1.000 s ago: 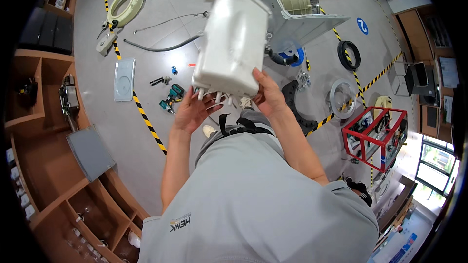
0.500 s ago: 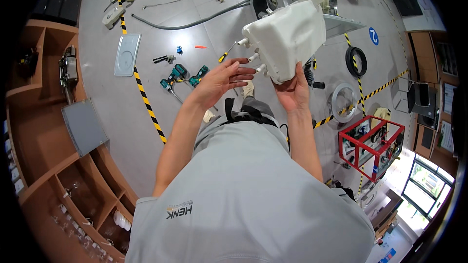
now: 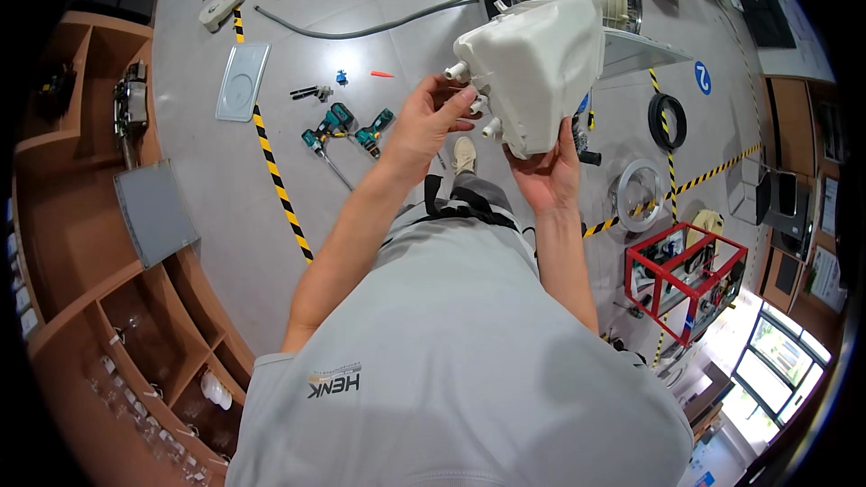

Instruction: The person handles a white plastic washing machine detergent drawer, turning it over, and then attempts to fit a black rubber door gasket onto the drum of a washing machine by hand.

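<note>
While both hands (image 3: 428,122) (image 3: 550,182) touch it, the white tank (image 3: 538,72) extends beyond.

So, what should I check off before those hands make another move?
1. Angular white plastic container supported by the right hand: ok.
2. Left hand gripping the container's short white tubular spouts: cannot tell; its fingers are close beside them.
3. Container's far side undamaged: cannot tell; hidden.
4. Teal-and-black power drills set down: ok, on the grey floor.
5. Tools away from the beige shoe: not ok; drills lie nearby.
</note>
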### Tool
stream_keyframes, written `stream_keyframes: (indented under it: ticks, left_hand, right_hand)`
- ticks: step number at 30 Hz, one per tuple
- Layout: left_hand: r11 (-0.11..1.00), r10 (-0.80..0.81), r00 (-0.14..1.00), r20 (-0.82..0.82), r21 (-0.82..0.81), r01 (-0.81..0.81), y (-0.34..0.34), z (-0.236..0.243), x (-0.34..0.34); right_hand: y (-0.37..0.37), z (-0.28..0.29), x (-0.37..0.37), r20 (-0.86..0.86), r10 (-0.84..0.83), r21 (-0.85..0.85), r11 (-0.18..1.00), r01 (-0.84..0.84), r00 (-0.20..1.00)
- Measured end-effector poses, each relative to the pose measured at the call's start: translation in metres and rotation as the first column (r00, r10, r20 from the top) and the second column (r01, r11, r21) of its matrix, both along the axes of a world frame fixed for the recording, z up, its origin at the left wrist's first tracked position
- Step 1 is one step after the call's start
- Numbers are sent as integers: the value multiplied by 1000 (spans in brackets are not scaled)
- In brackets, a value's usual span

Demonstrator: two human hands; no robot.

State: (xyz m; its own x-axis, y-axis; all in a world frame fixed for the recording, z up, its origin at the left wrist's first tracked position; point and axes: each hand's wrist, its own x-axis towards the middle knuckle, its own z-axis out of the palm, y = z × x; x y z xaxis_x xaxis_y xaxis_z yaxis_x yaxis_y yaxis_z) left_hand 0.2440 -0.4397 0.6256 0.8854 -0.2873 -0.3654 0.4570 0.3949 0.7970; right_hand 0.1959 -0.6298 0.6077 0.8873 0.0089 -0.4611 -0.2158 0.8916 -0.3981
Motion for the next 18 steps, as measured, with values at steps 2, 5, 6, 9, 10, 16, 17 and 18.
stream_keyframes:
  ticks: [2,5,6,9,10,16,17,18]
  left_hand:
    - [999,40,998,40,-3,-40,-3,2,-1]
    - [996,79,988,132,33,-84,-3,2,0]
    - [996,63,983,172,45,-72,-1,2,1]
    - [992,64,956,286,84,-92,1,4,0]
    - [990,71,944,322,94,-107,1,4,0]
    - [961,38,910,414,234,-146,7,19,-1]
    - [949,-5,886,463,282,-142,8,24,-2]
    - [933,-47,860,508,331,-144,10,30,-3]
  right_hand:
    - [3,4,0,-39,7,15,1000,-6,999]
    - [7,15,-2,-84,30,22,999,-28,996]
    - [8,16,-2,-97,42,24,999,-40,994]
    - [10,15,-3,-128,53,47,998,-47,990]
    - [9,14,-3,-116,64,91,994,-53,991]
    - [8,9,-6,32,138,320,937,-141,990]
    - [13,11,-8,-4,112,305,946,-105,994]
    - [17,12,-9,-40,88,289,955,-73,995]
